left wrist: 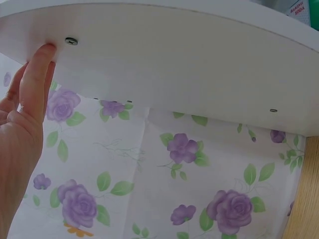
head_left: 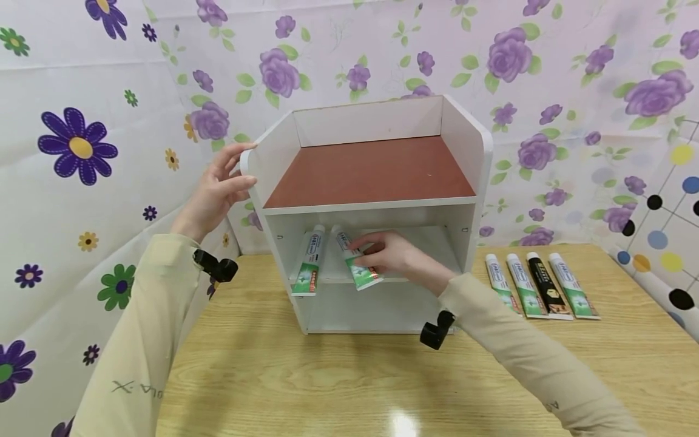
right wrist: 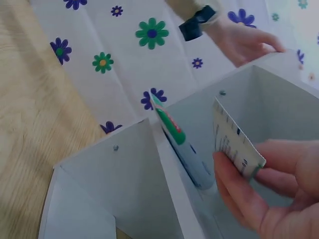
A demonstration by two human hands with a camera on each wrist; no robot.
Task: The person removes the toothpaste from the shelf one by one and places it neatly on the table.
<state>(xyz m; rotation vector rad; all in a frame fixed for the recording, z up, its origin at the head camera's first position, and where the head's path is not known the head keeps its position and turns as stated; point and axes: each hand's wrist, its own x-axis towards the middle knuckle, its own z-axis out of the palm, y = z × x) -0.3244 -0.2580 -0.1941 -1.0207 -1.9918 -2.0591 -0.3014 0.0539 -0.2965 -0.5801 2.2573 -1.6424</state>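
A small white shelf unit (head_left: 377, 205) with a reddish-brown top board stands on the table. Between its thumb and fingers, my right hand (head_left: 392, 252) pinches a white and green toothpaste tube (head_left: 361, 274) on the middle shelf, the tube's flat end jutting past the shelf's front edge. Left of it, a similar toothpaste tube (head_left: 309, 261) lies on that shelf, cap toward the back. My left hand (head_left: 213, 191) touches the unit's left side panel (left wrist: 174, 55) near its upper front corner, fingers fairly straight against the outer face in the left wrist view.
To the right of the unit, several toothpaste tubes lie in a row on the wooden table (head_left: 327, 376); one is a black tube (head_left: 546, 285), the others white and green. Flowered cloth (head_left: 338, 54) hangs behind and at the left.
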